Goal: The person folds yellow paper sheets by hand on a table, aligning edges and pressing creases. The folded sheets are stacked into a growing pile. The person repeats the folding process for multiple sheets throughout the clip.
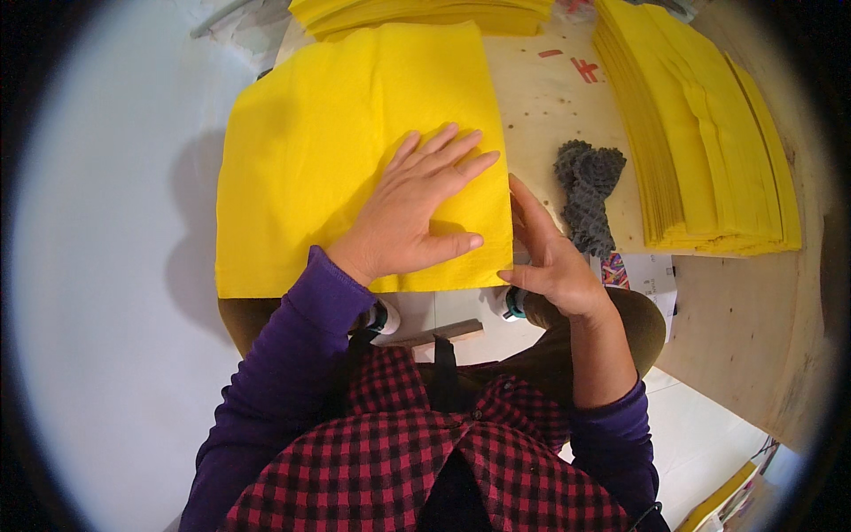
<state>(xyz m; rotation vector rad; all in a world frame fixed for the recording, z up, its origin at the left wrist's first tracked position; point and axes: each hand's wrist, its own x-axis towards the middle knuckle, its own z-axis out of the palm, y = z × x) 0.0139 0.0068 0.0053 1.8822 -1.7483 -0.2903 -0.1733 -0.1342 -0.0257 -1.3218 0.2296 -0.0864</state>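
A large yellow cloth [301, 160] lies flat in front of me, its near edge reaching over my lap. My left hand [417, 204] rests palm down on it with the fingers spread. At the cloth's right edge is my right hand [554, 262], its thumb by the near right corner and its fingers bent along the side. The right fingertips are partly hidden at the cloth's edge, so whether they pinch it cannot be made out. Just right of that hand lies a crumpled dark grey textured cloth [589, 191].
Thick stacks of folded yellow cloth stand at the right [709, 151] and at the far side [425, 16] of the wooden table [541, 97]. Red marks are on the tabletop. Below the table's near edge are my shoes, a strip of wood [443, 335] and a printed sheet [651, 279].
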